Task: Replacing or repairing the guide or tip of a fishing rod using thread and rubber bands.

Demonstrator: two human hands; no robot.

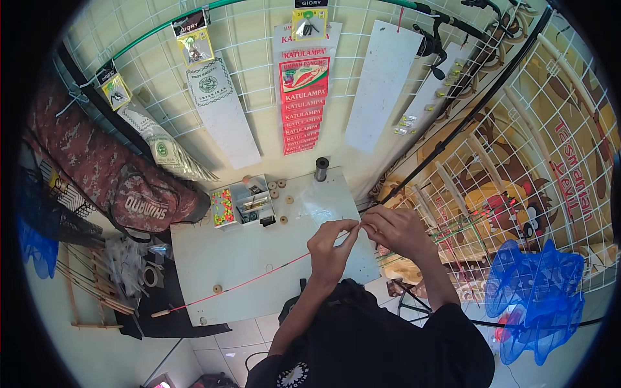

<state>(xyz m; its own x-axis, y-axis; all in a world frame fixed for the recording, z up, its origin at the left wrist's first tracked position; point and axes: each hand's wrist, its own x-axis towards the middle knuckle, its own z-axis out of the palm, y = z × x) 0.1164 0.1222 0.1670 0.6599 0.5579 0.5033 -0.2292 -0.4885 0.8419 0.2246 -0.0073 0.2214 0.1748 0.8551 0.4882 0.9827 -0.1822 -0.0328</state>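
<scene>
A thin red fishing rod (246,280) with a short wooden handle (160,313) lies slantwise over the white table and runs up to my left hand (328,252). Thumb and forefinger of that hand are pinched together, and the rod's thin end disappears at the hand. My right hand (402,234) meets it fingertip to fingertip, also pinching. What sits between the right fingertips is too small to make out. Both hands are above the table's right edge.
On the white table (259,255) stand a compartment box (255,205) with colourful beads (223,208), several wooden rings (289,199) and a dark spool (321,169). A camouflage bag (129,187) hangs left. Wire racks hold packets and a fishing reel (432,46); blue nets (537,291) hang right.
</scene>
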